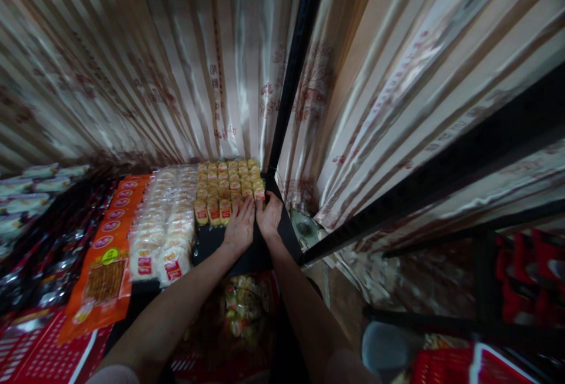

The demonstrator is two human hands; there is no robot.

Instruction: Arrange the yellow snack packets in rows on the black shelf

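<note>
Both my hands reach forward to the far right corner of a black shelf (212, 242). My left hand (241, 225) lies flat, fingers stretched out, its fingertips touching the front row of small yellow and red snack packets (225, 186). My right hand (269, 214) rests beside it against the same rows, next to the black upright post (293, 66); its fingers are partly curled over the packets and I cannot see anything held in them. The packets stand in several tidy rows running to the back of the shelf.
Left of the yellow packets lie rows of white packets (170, 225), then orange packets (110, 242) and dark ones (39, 254). Below the shelf a bag of sweets (238, 307) shows. Striped plastic sheeting (154, 66) hangs behind. Red goods (525, 278) fill a rack at right.
</note>
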